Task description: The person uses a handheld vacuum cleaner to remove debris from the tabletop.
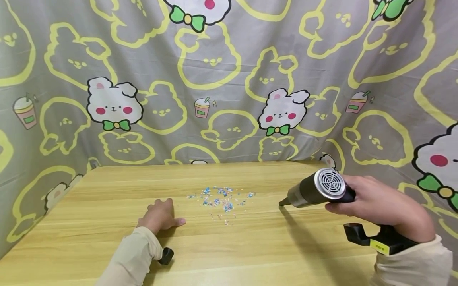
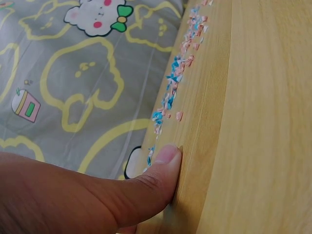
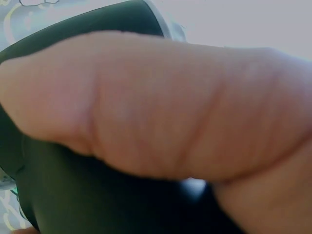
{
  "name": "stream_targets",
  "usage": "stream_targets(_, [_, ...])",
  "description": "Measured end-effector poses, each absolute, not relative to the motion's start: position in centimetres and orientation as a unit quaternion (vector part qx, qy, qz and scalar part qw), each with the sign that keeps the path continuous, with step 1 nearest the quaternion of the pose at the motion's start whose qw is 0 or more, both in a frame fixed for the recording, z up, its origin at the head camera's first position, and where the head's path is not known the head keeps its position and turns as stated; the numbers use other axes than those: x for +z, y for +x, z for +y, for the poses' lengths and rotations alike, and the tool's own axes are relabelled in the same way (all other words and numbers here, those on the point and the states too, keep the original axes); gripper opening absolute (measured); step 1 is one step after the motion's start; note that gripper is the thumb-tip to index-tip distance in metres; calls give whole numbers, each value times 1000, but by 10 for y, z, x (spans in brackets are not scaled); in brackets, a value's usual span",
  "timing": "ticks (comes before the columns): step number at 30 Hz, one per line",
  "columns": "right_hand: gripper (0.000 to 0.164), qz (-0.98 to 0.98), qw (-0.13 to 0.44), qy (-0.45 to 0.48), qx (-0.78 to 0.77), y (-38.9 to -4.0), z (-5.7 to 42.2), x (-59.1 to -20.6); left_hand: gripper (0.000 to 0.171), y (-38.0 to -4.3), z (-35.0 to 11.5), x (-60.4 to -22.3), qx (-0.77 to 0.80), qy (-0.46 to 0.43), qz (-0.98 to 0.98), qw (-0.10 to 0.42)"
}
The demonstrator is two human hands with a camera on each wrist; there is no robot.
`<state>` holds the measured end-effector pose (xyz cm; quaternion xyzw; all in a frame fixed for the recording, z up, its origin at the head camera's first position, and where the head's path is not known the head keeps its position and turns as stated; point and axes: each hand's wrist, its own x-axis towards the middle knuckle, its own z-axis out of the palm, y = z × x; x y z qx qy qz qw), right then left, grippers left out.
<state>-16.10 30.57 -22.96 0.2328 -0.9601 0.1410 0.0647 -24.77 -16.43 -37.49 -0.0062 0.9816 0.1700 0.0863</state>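
My right hand grips the handle of a black handheld vacuum cleaner with a round silver vent at its back end. Its narrow nozzle points down and left, the tip close to the tabletop, to the right of the scraps. In the right wrist view a finger lies across the dark body. Small blue, pink and white scraps lie scattered mid-table. Left of them my left hand rests on the wood, its thumb stretched toward them and holding nothing.
The wooden table has its far edge against a grey curtain printed with yellow outlines and rabbits. The curtain also hangs along both sides. A black wrist mount sits below my right hand.
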Motion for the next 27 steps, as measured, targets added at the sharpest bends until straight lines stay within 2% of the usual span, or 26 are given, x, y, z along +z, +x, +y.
stream_targets(10, [38, -945, 91, 284, 134, -163, 296, -230, 87, -249, -165, -376, 160, -5, 984, 83])
stream_targets(19, [27, -921, 85, 347, 155, -163, 278, -229, 84, -249, -164, -376, 157, 0, 984, 81])
stream_targets(27, [28, -922, 85, 343, 159, -168, 272, -231, 88, -249, -164, -375, 154, -1, 985, 83])
